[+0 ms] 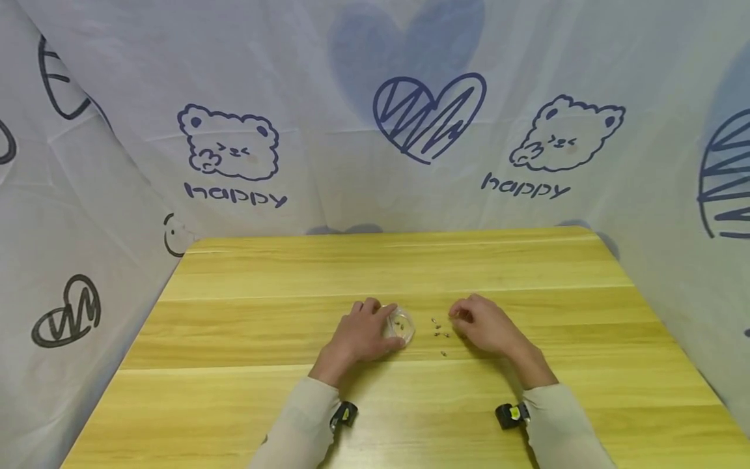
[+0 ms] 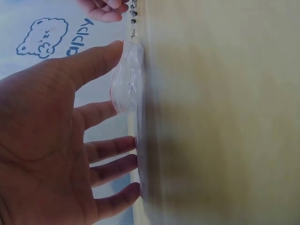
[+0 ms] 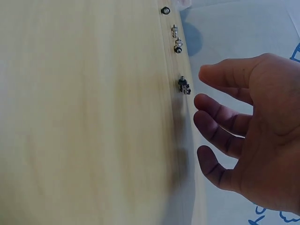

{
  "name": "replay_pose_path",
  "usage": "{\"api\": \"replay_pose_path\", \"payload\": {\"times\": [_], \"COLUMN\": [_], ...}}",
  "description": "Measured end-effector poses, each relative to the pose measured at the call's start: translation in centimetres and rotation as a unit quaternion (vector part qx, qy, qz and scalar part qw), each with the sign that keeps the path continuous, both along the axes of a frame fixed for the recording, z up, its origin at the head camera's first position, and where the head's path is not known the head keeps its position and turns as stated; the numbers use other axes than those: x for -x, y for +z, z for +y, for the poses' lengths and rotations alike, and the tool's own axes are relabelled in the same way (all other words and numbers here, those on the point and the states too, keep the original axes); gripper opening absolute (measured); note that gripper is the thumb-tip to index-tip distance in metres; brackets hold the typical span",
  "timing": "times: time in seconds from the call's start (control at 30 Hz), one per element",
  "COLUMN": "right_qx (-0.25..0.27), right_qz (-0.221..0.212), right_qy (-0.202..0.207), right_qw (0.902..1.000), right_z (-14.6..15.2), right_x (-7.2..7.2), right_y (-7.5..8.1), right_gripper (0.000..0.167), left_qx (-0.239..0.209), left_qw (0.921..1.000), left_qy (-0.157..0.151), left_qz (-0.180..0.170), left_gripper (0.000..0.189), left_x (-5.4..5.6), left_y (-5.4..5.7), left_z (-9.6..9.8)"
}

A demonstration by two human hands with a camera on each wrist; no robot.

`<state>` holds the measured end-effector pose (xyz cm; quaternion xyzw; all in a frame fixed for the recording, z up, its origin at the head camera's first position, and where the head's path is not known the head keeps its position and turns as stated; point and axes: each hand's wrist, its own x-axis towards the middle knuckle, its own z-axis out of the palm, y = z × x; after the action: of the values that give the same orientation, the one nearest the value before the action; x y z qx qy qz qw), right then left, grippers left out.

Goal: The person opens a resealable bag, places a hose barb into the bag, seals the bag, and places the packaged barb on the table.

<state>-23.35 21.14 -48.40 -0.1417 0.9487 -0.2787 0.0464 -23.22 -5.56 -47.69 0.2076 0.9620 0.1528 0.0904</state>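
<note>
My left hand (image 1: 363,332) holds a small clear plastic container (image 1: 405,318) on the table, thumb and index finger at opposite sides of its rim. A few tiny metal pieces lie inside it. In the left wrist view the container (image 2: 125,77) shows a thin red edge, and the other fingertips touch down beside it. Several small screw-like metal pieces (image 1: 437,334) with dark ends are scattered to the container's right. Just right of them hovers my right hand (image 1: 489,326), fingers loosely bent. Seen from the right wrist, its thumb and fingertips are apart near a cluster of pieces (image 3: 183,86), holding nothing.
Both hands are over a wood-grain table (image 1: 263,273). A white cloth (image 1: 328,176) printed with bears and hearts hangs behind it and along both sides. One loose metal piece (image 1: 443,354) lies nearer the front than the others.
</note>
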Motion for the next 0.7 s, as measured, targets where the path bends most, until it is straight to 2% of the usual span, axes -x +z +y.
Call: {"api": "replay_pose_path", "payload": {"times": [0.4, 0.7], "right_qx": [-0.027, -0.051], "right_qz": [0.001, 0.0], "right_qy": [0.018, 0.006], "right_qw": [0.9995, 0.9987], "right_z": [1.2, 0.8], "right_x": [-0.4, 0.0], "right_y": [0.0, -0.1], "right_gripper": [0.018, 0.012], "left_qx": [0.026, 0.022], "left_qw": [0.9996, 0.9997], "left_qy": [-0.007, 0.0], "left_qz": [0.005, -0.008], "left_gripper": [0.073, 0.073], "left_x": [0.1, 0.2], "left_y": [0.2, 0.3], "left_z": [0.0, -0.1]}}
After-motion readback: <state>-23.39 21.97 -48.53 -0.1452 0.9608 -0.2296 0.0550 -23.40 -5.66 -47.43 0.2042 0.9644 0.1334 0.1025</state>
